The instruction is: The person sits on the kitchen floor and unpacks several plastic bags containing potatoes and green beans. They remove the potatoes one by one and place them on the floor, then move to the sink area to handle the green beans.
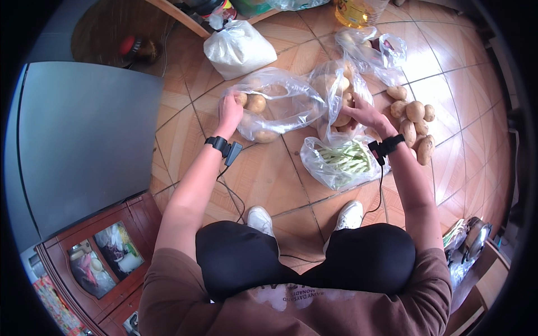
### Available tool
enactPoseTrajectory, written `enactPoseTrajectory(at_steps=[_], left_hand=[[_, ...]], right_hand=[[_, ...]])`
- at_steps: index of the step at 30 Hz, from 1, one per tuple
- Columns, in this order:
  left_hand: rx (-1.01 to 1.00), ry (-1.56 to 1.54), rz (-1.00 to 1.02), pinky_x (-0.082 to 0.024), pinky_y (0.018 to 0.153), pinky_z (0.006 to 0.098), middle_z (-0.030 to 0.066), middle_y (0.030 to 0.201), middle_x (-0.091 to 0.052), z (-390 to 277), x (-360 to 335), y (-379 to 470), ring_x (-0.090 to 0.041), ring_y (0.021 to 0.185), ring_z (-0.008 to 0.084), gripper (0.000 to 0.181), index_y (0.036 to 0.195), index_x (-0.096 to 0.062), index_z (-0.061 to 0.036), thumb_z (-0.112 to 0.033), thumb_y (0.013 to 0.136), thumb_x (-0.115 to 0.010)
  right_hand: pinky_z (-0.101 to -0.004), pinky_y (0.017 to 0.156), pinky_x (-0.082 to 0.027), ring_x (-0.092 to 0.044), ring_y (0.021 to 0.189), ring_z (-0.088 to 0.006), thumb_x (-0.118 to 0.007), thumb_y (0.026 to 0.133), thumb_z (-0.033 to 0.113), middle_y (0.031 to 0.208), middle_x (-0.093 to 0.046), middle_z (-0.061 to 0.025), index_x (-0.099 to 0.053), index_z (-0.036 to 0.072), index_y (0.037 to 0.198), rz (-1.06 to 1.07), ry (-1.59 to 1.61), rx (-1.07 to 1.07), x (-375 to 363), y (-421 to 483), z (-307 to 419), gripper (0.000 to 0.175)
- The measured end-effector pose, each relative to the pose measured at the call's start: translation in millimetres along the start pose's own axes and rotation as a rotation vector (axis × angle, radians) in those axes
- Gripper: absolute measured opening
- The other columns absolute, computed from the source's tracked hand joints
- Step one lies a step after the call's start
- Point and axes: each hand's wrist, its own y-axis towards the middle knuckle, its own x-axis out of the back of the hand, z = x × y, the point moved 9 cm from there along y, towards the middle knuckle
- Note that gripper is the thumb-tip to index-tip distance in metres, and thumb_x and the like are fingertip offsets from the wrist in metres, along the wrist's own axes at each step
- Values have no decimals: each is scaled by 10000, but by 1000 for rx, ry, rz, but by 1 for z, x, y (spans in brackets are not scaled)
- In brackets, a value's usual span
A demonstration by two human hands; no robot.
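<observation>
My left hand (pixel 230 112) is closed at the left rim of a clear plastic bag (pixel 294 122), right beside a potato (pixel 256 103) inside it. More potatoes show through that bag's film. At the mouth of a second clear bag (pixel 365 86), my right hand (pixel 365 112) has thumb and forefinger spread over potatoes (pixel 341 121). Its other fingers are partly hidden, so its grip is unclear. Just below, green beans (pixel 346 157) lie in an open plastic bag (pixel 313 170). Loose potatoes (pixel 415 111) are piled on the floor to the right of my right hand.
A tied bag of white grains (pixel 239 48) stands behind the left bag. Farther back are a bag with onions (pixel 381 44) and a bottle of yellow oil (pixel 355 14). A grey appliance-like panel (pixel 92 143) and a wooden cabinet (pixel 143 222) flank my left; a metal pot (pixel 478 237) sits right.
</observation>
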Motion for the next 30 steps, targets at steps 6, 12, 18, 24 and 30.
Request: enactPoseTrajectory(at_steps=[6,12,18,24,30], left_hand=[[-95,32,212,-567,1010,508,275,1221,-749,-55,-56,28,-713,1142,453,366,1219,-748,-4,-259,961,-790],[-112,448,151,-542,1118,506,278,1336,-713,-36,-67,45,-678,1247,440,685,1395,-666,-38,-422,873,-887],[328,-522,450,-577,965,448,209,1265,-761,-23,-73,42,-741,1145,301,573,1358,-665,-31,-443,974,-778],[609,-1153,1068,-571,627,280,242,1033,-783,-104,-74,-37,-695,733,194,673,1386,-607,30,-505,1180,-254],[627,-1190,1066,-574,621,277,227,1063,-805,-243,-35,-120,-748,784,167,853,1378,-644,27,-727,1141,-324]], right_hand=[[-520,964,-590,-763,1114,-438,-401,1103,739,1198,-773,-308,-362,-69,1622,-400,-856,103,34,-19,-37,961],[-472,776,-618,-785,891,-402,-438,1076,762,926,-791,-221,-292,-42,1697,-397,-1003,-181,30,-36,-2,1027],[-502,891,-580,-740,994,-410,-591,1115,466,1096,-744,-236,-685,34,1366,-559,-636,190,56,-48,-11,509],[-452,903,-599,-694,1068,-356,-758,904,8,1221,-673,-151,-726,57,1235,-745,-308,643,16,-119,68,336],[-485,1139,-510,-594,1355,-398,-867,926,203,1487,-576,-186,-573,114,1561,-303,-76,809,-65,-135,108,705]])
